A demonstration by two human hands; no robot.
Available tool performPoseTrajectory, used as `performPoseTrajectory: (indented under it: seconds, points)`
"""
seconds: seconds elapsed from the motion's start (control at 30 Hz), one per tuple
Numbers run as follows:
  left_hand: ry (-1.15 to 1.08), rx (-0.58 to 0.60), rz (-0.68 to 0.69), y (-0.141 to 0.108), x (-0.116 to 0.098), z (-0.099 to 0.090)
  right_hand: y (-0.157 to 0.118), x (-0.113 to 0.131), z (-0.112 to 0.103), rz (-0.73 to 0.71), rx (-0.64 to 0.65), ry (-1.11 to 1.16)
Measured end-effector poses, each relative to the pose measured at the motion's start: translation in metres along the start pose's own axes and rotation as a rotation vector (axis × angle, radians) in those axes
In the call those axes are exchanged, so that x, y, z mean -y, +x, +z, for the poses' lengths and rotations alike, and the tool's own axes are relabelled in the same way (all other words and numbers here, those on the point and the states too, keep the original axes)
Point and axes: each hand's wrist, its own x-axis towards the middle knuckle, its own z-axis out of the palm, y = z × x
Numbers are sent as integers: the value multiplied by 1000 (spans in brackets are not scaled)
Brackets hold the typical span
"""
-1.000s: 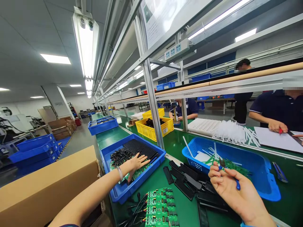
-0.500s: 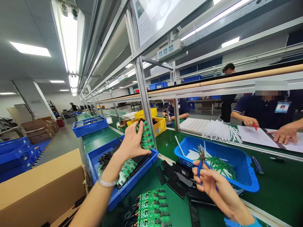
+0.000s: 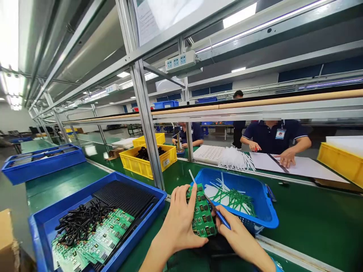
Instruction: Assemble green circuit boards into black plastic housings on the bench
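Observation:
My left hand (image 3: pixel 180 221) grips a green circuit board (image 3: pixel 202 215) with rows of small displays and black parts, held upright and tilted in front of me. Closed around blue-handled pliers (image 3: pixel 223 219), my right hand (image 3: pixel 238 236) has their tip at the board's right edge; whether the jaws touch it I cannot tell. To the left, a blue tray (image 3: pixel 150 221) contains more circuit boards (image 3: pixel 96 240), black cables (image 3: pixel 82 221) and black strips (image 3: pixel 124 196). Dark pieces below my hands are mostly hidden.
Behind my right hand is a blue basket (image 3: pixel 269 217) with green and white strips (image 3: pixel 238 200). A metal post (image 3: pixel 147 132) rises beyond the tray, beside a yellow bin (image 3: pixel 134 166). Across the bench a person (image 3: pixel 272 138) leans over white sheets (image 3: pixel 312 168), near a pile of white sticks (image 3: pixel 235 158).
The view has turned right. My left hand has brought the circuit board from above the blue tray over to my right hand, and the pliers have swung from pointing up to the board's edge.

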Motion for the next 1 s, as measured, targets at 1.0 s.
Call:
performPoseTrajectory:
  seconds: [1.0]
  points:
    - [-4, -190, -77, 2, 15, 0, 8, -11, -10, 485, 464, 1325]
